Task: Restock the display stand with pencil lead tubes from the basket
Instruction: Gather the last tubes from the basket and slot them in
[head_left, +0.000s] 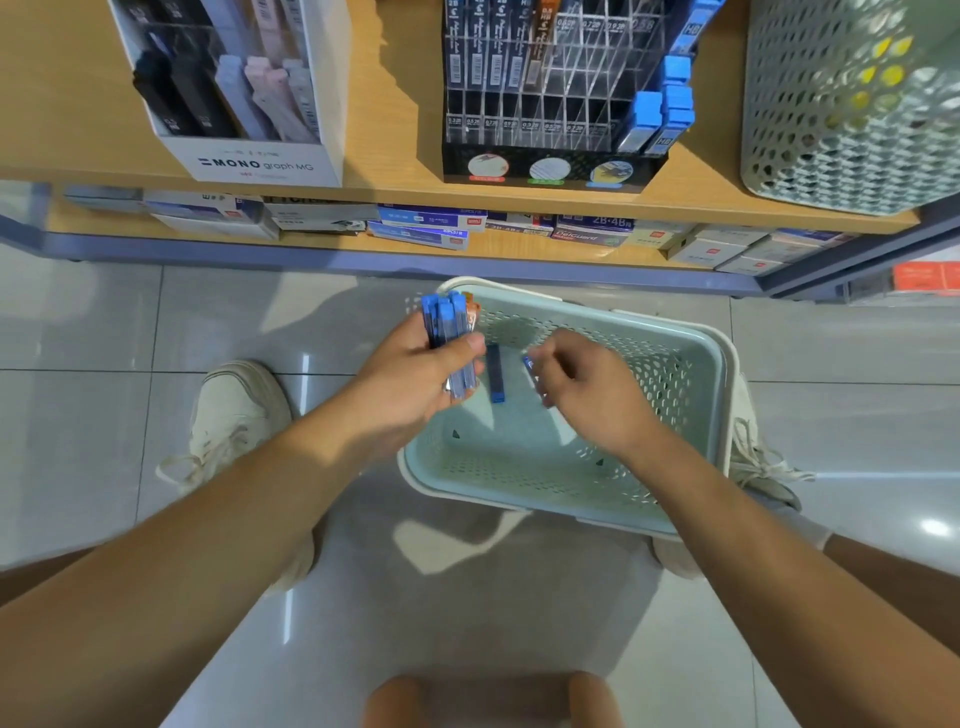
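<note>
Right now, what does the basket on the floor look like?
The basket is pale green plastic with a cream rim and holey walls. It sits on the tiled floor below the shelves. Nearly empty, a blue tube lies inside. The left hand, gripping a tube bundle, and the right hand hover over it.

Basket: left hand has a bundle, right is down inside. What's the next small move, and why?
Probably slip the small tube that the right hand seems to pinch into the bundle gripped by the left hand. One loose tube lies in the basket, and the right hand must be free to fetch it.
</note>
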